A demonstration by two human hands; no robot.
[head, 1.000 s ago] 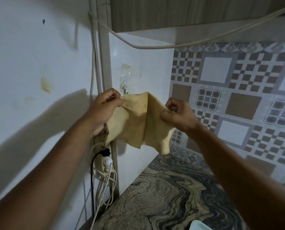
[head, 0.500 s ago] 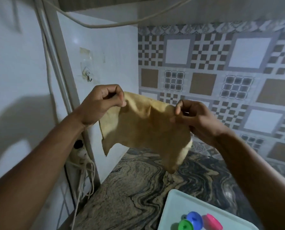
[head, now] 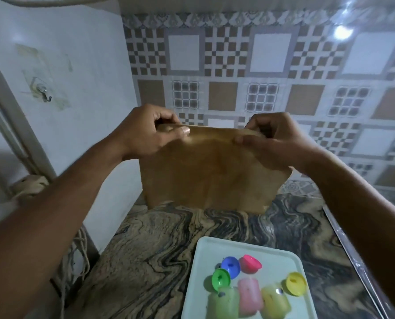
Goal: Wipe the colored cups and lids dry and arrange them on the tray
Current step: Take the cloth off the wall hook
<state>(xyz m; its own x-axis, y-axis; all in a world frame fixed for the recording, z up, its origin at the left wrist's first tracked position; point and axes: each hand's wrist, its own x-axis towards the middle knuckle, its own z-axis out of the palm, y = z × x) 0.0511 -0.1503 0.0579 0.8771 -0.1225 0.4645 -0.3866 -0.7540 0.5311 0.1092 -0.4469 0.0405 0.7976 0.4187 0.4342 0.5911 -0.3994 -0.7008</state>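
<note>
Above the far half of the desk, both hands hold a tan cloth stretched out flat between them, its lower edge hanging close over the marbled surface. The left hand pinches the cloth's upper left corner between thumb and curled fingers; the right hand pinches the upper right corner the same way. Nearer the front edge of the desk, toward its right side, sits a pale tray. On the tray a blue lid and a pink lid lie toward its far side, a green lid sits just in front of the blue one, and a yellow lid lies near the tray's right rim. Three cups lie on their sides along the tray's near part: a green cup, a pink cup and a yellow cup, side by side. Behind the desk rises a patterned tile wall, and on the white panel at the left is a stick-on hook.
</note>
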